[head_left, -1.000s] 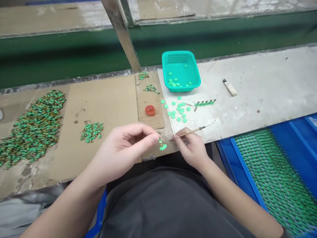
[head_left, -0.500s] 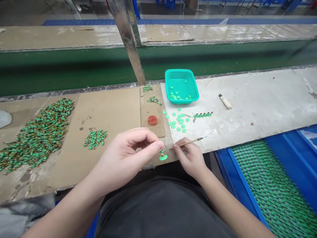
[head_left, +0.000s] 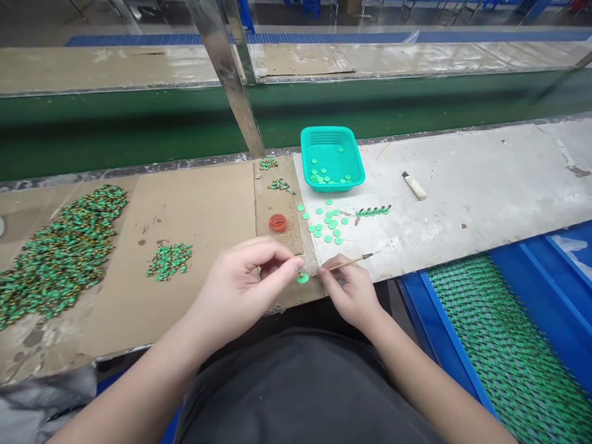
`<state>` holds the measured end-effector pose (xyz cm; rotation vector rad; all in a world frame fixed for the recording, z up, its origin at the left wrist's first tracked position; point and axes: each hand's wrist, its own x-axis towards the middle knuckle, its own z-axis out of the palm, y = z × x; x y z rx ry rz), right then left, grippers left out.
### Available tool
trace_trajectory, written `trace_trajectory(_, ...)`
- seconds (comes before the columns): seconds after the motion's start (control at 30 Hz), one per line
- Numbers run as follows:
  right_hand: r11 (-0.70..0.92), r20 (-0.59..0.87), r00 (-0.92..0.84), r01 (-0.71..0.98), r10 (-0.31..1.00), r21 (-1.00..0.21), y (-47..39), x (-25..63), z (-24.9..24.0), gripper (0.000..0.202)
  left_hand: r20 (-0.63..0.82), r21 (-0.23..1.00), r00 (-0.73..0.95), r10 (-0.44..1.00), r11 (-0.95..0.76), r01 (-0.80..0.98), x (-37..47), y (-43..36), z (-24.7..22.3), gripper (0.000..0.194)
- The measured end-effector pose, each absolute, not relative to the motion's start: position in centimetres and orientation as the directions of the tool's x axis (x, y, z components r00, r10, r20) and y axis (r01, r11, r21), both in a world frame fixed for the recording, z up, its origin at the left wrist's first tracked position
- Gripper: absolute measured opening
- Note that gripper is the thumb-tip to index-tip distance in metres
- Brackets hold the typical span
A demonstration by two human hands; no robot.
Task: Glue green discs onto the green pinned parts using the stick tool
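Between the thumb and forefinger of my left hand [head_left: 252,290] is a small green figurine, mostly hidden by the fingertips, with a round green disc [head_left: 302,279] at its lower end. My right hand [head_left: 354,293] is closed around a thin wooden brush [head_left: 349,263], whose dark tip points to the right. The two hands are close together above the table's near edge, apart from each other. Beyond them lie several loose green discs [head_left: 328,238] and a small red cap [head_left: 277,223].
A teal basket [head_left: 332,189] holds more discs. A row of discs with small pieces on them [head_left: 372,211] lies to the right, near a white-handled tool [head_left: 415,187]. Piles of green-and-gold pieces [head_left: 65,246] cover the left. Blue trays [head_left: 451,333] at right carry rows of green pieces.
The disc under my left fingertips has tilted and risen slightly, its underside piece less visible. Both hands keep their grips. The whole view has shifted a little.
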<state>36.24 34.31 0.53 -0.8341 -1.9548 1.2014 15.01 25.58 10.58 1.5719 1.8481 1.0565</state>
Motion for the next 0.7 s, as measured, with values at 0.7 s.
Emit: trace_trajectory(0.7, 0.563, 0.343, -0.697, 0.104, 0.629, -0.820, 35.6, 36.3, 0.9, 0.025, 0.150, 0.564, -0.047, 0.988, -0.046, 0.824, 14.6, 24.9, 2.4, 0.028)
